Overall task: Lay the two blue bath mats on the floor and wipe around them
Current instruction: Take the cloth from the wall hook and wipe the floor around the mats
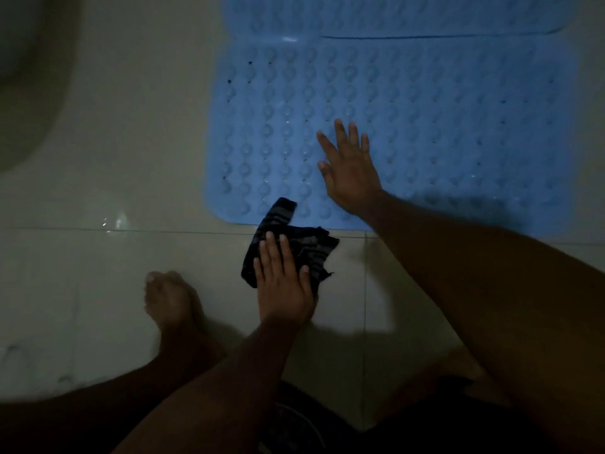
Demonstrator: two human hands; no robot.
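Observation:
A blue bath mat [442, 119] with rows of round bumps lies flat on the pale tiled floor. A second blue mat [393, 14] lies beyond it, its edge overlapping the near one at the top of the view. My right hand [348, 168] rests flat on the near mat, fingers spread, holding nothing. My left hand [283, 276] presses flat on a dark striped cloth [294, 237] on the tiles, just in front of the near mat's front edge; one end of the cloth lies over that edge.
A pale curved fixture [29, 77] fills the upper left. My bare left foot [170, 299] stands on the tiles left of the cloth. A small wet glint [114, 224] shows on the floor by a tile joint. The scene is dim.

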